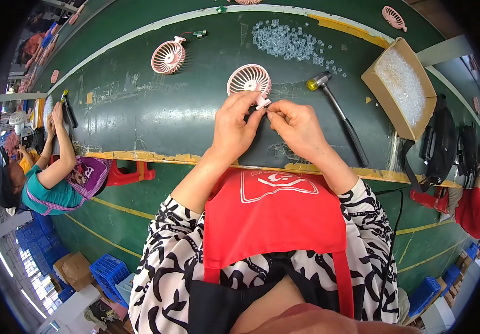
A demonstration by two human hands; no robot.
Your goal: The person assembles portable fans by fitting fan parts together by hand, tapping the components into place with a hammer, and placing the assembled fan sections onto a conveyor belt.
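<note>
Between my hands is a pink round fan housing [249,76] with curved spokes and a short neck at its near side. My left hand [234,123] is closed around that neck, fingers and thumb pinching it. Close against the neck's end, my right hand [298,127] is closed in a pinch; whatever its fingertips hold is too small to make out. A second pink fan housing [168,57] lies farther left on the table, with a small green circuit board [200,34] wired to its neck. A hammer [340,114] with a yellow-tipped head and black grip rests to the right of my right hand.
Small clear plastic pieces [287,42] are heaped at the back of the dark green table [145,119]. An open cardboard box [401,83] of similar pieces stands at right, beside a black bag [441,139]. Co-workers sit at left [50,186] and far right [473,214].
</note>
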